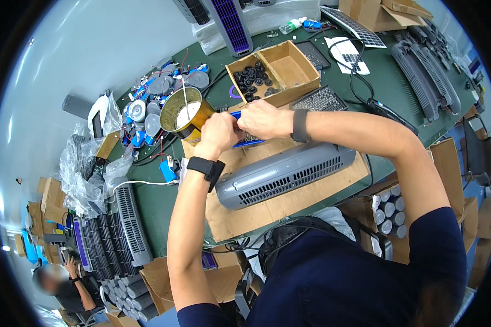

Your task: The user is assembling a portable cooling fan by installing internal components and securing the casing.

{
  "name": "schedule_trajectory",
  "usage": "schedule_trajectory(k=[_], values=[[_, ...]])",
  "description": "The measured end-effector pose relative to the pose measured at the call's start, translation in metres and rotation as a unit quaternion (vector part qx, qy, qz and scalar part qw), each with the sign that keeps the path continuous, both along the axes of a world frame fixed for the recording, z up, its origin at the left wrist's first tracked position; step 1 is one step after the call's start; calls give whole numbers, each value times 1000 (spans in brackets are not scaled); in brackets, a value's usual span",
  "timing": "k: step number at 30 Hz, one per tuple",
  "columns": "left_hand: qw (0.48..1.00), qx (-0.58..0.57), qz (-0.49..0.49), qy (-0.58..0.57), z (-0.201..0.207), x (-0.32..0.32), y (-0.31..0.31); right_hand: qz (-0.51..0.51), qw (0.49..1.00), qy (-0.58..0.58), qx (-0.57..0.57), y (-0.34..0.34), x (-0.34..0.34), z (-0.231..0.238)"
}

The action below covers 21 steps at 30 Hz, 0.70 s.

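Note:
My left hand and my right hand are close together, both with fingers curled closed. What they pinch between them is too small or hidden to make out. Under and behind them a blue tray of small metal parts shows in part. Just left of my left hand stands a yellow can holding white stuff and a thin stick. Nearer to me, a long grey slotted plastic housing lies on a flat sheet of cardboard; neither hand touches it.
Behind the hands sits a divided cardboard box with black round parts. A dark tray of small balls or screws lies beside it. Blue-and-grey motors with wires pile up at left; grey housings lie at right. Another person sits far left.

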State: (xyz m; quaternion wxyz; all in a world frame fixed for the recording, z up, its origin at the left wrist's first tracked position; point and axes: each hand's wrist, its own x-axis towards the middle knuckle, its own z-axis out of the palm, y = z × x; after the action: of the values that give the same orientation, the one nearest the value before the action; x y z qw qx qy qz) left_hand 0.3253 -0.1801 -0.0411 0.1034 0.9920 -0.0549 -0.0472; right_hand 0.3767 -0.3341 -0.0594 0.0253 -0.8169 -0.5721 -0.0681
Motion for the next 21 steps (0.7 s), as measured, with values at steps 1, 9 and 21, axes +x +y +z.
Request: schedule_trajectory(k=[1,9,21], values=[[1000,25,-12,11,-4,-1,-1,2,999,2,44,-1,-1,-1],[998,-14,-9,-60,-22,-1,-3,-42,987,123,99,-13,2,21],[991,-27,24,-127,8,-6,4,-146,909,278,274,-189,-98,73]])
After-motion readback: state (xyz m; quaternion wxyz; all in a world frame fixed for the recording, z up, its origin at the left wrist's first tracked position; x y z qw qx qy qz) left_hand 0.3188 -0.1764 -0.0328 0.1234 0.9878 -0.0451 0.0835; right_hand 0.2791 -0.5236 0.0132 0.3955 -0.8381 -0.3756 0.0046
